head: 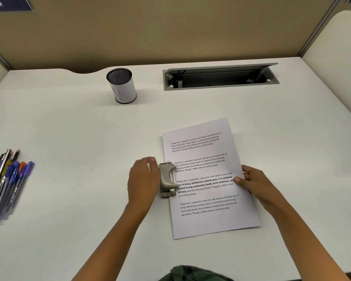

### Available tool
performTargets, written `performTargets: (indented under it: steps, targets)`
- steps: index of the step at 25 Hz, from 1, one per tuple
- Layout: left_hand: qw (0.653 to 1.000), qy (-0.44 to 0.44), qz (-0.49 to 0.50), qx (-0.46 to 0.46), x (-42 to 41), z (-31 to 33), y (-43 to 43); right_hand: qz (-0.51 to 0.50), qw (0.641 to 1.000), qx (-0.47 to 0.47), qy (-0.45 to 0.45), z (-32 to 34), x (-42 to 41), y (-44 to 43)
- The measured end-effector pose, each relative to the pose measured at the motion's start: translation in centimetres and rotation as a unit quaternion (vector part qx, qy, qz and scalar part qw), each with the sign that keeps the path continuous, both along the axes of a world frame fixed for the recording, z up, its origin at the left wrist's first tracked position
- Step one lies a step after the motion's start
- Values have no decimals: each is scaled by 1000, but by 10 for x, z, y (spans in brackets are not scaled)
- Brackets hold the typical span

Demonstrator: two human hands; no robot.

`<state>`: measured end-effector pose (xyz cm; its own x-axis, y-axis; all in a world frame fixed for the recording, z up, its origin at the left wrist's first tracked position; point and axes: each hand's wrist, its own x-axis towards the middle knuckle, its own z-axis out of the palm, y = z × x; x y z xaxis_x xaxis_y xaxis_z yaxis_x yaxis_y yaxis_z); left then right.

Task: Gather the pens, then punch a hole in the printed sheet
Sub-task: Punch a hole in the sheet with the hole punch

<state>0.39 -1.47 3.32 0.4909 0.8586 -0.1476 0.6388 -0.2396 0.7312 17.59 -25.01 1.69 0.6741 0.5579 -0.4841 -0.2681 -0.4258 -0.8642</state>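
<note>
Punch step | our left hand (143, 179) cupped loosely against hole punch (168, 180), no firm grip | punch straddles left long edge of printed sheet (207, 177), just right of it | right hand (253, 184) pins opposite edge flat | pens (6, 183) bunched far left on surface (79, 128)

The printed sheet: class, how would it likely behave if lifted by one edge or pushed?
The printed sheet is one thin page lying flat, so it would probably droop. On the smooth desk it likely slides easily, which may be why the right hand rests on it.
</note>
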Motion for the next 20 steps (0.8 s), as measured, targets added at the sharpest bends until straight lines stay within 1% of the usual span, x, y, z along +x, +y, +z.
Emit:
performTargets:
  steps: [2,5,7,11,16,20]
  targets:
    - [999,-17,-16,30,12,0,5,4,1000,0,5,1,1,0]
    - [991,49,-76,103,32,-7,9,13,1000,1,12,2,2,0]
    - [984,88,-94,126,42,-16,6,14,1000,-1,13,2,3,0]
    - [984,111,-86,111,52,-31,-1,18,1000,-6,14,1,4,-1]
    - [983,135,-57,115,52,-40,4,22,1000,-14,18,-1,5,1]
    - [976,159,-58,135,50,-45,6,17,1000,-16,19,-3,5,3]
